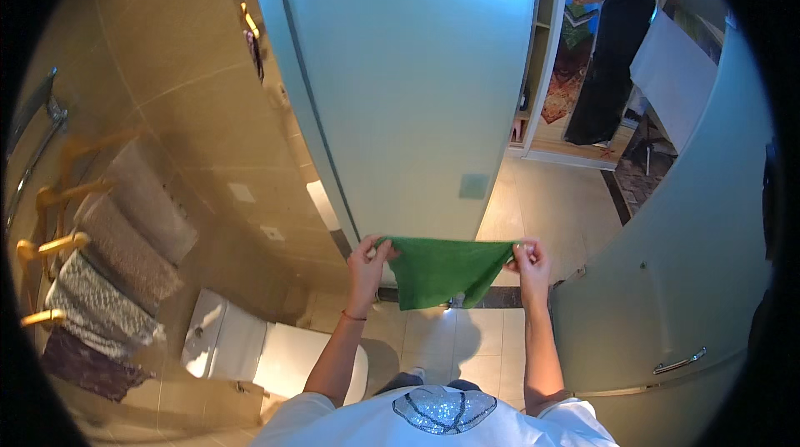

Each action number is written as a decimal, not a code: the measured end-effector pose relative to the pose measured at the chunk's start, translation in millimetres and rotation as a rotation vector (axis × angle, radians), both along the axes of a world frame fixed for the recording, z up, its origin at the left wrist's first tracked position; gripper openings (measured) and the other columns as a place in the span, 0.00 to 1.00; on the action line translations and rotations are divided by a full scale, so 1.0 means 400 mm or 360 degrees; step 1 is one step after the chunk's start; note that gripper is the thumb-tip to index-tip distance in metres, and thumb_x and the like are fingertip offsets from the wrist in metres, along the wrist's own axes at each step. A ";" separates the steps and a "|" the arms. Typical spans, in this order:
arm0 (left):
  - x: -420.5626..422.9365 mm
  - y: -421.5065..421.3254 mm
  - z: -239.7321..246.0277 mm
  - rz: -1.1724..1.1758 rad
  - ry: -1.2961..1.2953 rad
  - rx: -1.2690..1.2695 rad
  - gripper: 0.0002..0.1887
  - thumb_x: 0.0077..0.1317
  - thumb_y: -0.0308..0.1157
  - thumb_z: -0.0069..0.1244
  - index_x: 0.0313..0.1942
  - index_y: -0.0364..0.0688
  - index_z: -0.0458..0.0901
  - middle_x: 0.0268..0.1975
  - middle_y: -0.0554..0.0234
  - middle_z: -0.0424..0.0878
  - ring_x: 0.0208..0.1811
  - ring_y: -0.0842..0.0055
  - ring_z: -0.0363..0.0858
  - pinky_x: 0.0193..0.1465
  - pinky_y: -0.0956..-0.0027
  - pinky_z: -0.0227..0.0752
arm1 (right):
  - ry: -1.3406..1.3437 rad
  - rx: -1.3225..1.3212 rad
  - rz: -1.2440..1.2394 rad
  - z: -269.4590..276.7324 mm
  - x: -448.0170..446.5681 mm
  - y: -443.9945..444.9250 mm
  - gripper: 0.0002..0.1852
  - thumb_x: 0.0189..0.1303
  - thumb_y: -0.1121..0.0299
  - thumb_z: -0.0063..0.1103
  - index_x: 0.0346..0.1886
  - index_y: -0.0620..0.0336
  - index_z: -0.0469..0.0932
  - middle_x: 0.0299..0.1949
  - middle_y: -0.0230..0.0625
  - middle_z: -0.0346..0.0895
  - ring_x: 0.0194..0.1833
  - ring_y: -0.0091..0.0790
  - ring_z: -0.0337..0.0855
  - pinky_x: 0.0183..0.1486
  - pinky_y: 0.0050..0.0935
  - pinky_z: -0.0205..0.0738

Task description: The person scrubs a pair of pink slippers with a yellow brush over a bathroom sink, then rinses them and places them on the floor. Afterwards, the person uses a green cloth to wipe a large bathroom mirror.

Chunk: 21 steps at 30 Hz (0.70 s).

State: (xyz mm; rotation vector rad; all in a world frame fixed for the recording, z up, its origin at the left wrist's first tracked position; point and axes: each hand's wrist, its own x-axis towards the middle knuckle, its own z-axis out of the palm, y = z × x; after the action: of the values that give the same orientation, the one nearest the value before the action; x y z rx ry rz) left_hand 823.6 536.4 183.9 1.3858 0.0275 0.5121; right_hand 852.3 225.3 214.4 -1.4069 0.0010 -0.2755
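Note:
A green cloth [447,269] hangs stretched between both hands in front of the person's body. My left hand [370,259] pinches its upper left corner, with a red string bracelet on the wrist below. The upper right corner is gripped by my right hand [529,259], between thumb and fingers. The cloth's top edge is nearly straight, and its lower edge hangs unevenly. Behind the cloth stands a frosted glass panel [406,103].
At the left, several towels [125,247] hang on gold-coloured wall bars above a white toilet [294,353]. A frosted glass door [662,297] with a metal handle [680,361] stands at the right. Beyond the opening, clothes hang in a wardrobe [572,153].

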 end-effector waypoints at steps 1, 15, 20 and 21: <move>0.044 -0.008 0.052 0.0109 0.0018 0.0071 0.07 0.69 0.26 0.52 0.44 0.34 0.81 0.38 0.68 0.80 0.30 0.87 0.73 0.34 0.79 0.75 | -0.0075 0.0046 -0.0078 0.037 0.042 0.018 0.06 0.64 0.74 0.60 0.41 0.63 0.74 0.23 0.24 0.63 0.23 0.18 0.74 0.31 0.22 0.81; 0.560 -0.069 0.552 0.0348 -0.1353 0.0795 0.35 0.67 0.24 0.52 0.69 0.33 0.51 0.69 0.40 0.59 0.73 0.61 0.54 0.76 0.60 0.45 | -0.1450 -0.0248 -0.0666 0.525 0.537 0.200 0.06 0.66 0.74 0.58 0.42 0.66 0.75 0.40 0.37 0.78 0.43 0.26 0.79 0.48 0.24 0.73; 0.673 -0.086 0.754 0.0936 -0.1559 0.1573 0.26 0.66 0.33 0.53 0.63 0.39 0.67 0.66 0.35 0.60 0.69 0.39 0.55 0.72 0.42 0.44 | -0.1950 -0.1010 -0.0721 0.704 0.626 0.216 0.15 0.63 0.73 0.59 0.53 0.60 0.72 0.54 0.42 0.77 0.58 0.49 0.74 0.59 0.40 0.66; 0.677 -0.096 0.797 0.1142 -0.1452 0.1833 0.25 0.66 0.37 0.52 0.63 0.45 0.70 0.66 0.36 0.61 0.67 0.35 0.55 0.71 0.38 0.43 | -0.2143 -0.1348 -0.0973 0.741 0.666 0.222 0.18 0.64 0.66 0.58 0.56 0.54 0.72 0.65 0.38 0.69 0.61 0.51 0.68 0.62 0.50 0.59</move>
State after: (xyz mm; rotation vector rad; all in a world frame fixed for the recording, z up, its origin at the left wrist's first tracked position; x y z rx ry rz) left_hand 1094.2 498.2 502.7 2.0932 -0.6166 1.9374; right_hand 1118.5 314.3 510.8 -1.7449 -0.8876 -1.8524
